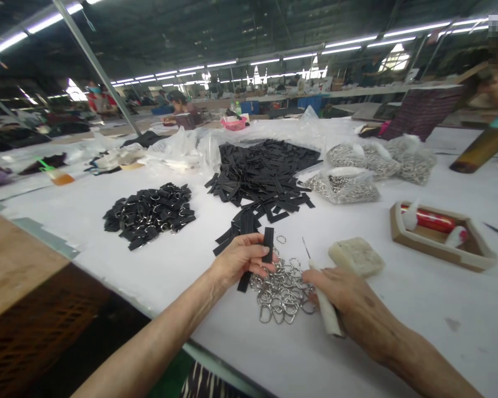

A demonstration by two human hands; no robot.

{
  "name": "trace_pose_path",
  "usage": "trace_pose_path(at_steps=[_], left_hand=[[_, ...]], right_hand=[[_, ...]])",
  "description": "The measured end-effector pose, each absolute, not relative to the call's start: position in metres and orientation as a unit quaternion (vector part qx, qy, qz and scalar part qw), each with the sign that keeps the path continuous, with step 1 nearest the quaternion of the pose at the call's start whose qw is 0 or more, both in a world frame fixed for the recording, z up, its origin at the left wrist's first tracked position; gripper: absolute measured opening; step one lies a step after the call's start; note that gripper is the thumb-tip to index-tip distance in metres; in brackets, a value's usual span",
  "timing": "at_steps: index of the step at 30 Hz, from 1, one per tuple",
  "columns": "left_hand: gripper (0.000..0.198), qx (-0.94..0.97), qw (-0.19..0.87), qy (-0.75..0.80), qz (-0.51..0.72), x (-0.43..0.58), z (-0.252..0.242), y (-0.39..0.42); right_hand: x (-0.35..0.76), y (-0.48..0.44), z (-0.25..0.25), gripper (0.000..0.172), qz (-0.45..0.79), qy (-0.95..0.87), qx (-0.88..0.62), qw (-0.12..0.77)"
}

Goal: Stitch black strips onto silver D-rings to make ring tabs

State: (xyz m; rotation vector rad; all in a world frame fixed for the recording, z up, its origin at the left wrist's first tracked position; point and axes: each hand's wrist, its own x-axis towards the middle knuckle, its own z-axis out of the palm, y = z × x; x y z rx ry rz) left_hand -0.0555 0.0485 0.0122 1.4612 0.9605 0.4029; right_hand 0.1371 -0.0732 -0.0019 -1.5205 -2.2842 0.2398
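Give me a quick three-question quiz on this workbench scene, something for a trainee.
1. True or false: the left hand holds a black strip.
2. What lies on the table between the two hands? A) loose metal rings B) buttons C) thread spools
3. Short answer: what does the right hand grip?

Key:
1. True.
2. A.
3. A white-handled tool with a thin metal tip.

You face a broad white table in a factory hall, fluorescent tubes streaking the dark roof above distant workbenches.
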Motion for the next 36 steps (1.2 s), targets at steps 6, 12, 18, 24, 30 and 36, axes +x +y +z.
trace_pose_path(at_steps=[6, 12, 18, 24, 30, 36], left_hand=[[0.017, 0.431, 0.777, 0.378, 0.260, -0.036, 0.015, 0.041], [0.012, 0.394, 0.780, 0.384, 0.297, -0.023, 0.018, 0.046], [0.008, 0.382, 0.760, 0.395, 0.347, -0.010, 0.018, 0.052], [0.004, 0.447, 0.755, 0.397, 0.270, -0.009, 0.006, 0.042], [0.012, 0.552, 0.749, 0.334, 0.149, -0.004, 0.004, 0.018], [0.016, 0.601, 0.729, 0.312, 0.102, 0.005, 0.009, 0.002]], right_hand=[[0.127, -0.073, -0.001, 0.013, 0.103, -0.807, -0.568, 0.124], [0.125, -0.075, -0.004, 0.018, 0.097, -0.806, -0.563, 0.156], [0.134, -0.072, -0.010, 0.022, 0.130, -0.773, -0.577, 0.230], [0.138, -0.069, 0.000, 0.011, 0.187, -0.613, -0.608, 0.468], [0.141, -0.067, 0.009, 0.017, 0.182, -0.507, -0.597, 0.595], [0.150, -0.067, 0.002, 0.013, 0.065, -0.543, -0.635, 0.546]])
